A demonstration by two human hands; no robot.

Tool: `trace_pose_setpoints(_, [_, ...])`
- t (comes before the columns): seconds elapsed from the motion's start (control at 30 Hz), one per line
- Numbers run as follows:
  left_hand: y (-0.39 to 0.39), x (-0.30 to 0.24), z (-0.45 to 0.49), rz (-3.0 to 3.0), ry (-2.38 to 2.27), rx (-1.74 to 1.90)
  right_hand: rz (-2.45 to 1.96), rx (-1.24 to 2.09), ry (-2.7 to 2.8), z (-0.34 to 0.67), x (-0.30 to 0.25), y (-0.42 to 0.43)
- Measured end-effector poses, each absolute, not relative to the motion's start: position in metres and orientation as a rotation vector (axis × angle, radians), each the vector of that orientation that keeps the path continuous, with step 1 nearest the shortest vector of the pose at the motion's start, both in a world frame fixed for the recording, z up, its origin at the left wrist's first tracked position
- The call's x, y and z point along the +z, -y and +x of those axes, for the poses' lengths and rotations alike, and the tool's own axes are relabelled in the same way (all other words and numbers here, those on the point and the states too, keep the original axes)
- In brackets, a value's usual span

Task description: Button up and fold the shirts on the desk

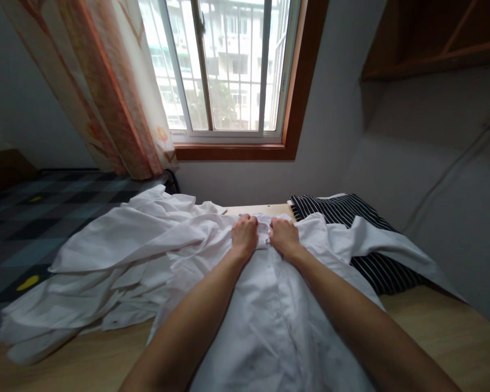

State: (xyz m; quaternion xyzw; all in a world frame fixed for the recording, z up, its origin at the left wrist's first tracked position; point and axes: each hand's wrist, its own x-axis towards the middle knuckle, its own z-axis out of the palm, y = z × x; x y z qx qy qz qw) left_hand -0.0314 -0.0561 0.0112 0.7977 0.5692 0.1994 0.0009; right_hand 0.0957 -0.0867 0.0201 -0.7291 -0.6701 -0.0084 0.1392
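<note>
A white shirt [265, 305] lies spread front up on the wooden table, its button strip running down the middle toward me. At its far end, near the collar, my left hand [245, 234] is closed on the cloth left of the strip. Just across a narrow gap, my right hand [285, 235] grips the cloth on the other side. Fingertips of both hands are tucked out of sight. One sleeve [386, 239] stretches off to the right over dark striped fabric. Both forearms cover parts of the shirt.
Crumpled white clothes [102, 272] are heaped on the left. Folded black-and-white striped fabric [338, 209] sits at the right. The wooden table [445, 321] meets a checked bed [20, 228] at left. Beyond are a curtain [106, 81], a window [224, 65] and a wall shelf [436, 60].
</note>
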Motion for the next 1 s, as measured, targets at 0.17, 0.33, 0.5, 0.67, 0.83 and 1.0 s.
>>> trace_pose_setpoints(0.17, [0.053, 0.01, -0.029, 2.535, -1.73, 0.636, -2.115, 0.062, 1.768, 0.097, 0.013, 0.086])
trace_pose_setpoints(0.33, [0.053, 0.012, -0.026, 2.451, -1.741, 0.641, -2.033, -0.01, 1.727, 0.099, 0.002, 0.085])
trace_pose_setpoints(0.5, [0.055, 0.013, -0.018, 2.415, -1.757, 0.627, -1.823, 0.129, 1.594, 0.113, -0.006, 0.078])
trace_pose_setpoints(0.67, [0.053, 0.011, -0.008, 2.375, -1.737, 0.643, -1.695, 0.292, 1.474, 0.118, -0.016, 0.072])
trace_pose_setpoints(0.83, [0.05, 0.009, -0.003, 2.321, -1.711, 0.667, -1.62, 0.343, 1.452, 0.118, -0.021, 0.071])
trace_pose_setpoints(1.0, [0.051, 0.008, -0.006, 2.323, -1.713, 0.852, -1.567, 0.353, 1.391, 0.117, -0.019, 0.074])
